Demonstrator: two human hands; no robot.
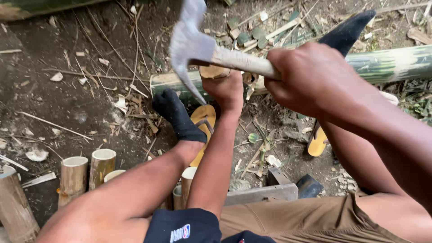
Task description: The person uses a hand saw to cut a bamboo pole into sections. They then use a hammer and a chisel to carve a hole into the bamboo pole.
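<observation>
While gripping the hatchet [191,45] handle, right hand [310,76] raised; left hand [225,90] clasping bamboo pole [387,63]

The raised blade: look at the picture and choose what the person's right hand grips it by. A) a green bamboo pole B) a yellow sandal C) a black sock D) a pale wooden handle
D: the right hand is closed around the pale wooden handle of the blade, raised above the left hand.
</observation>
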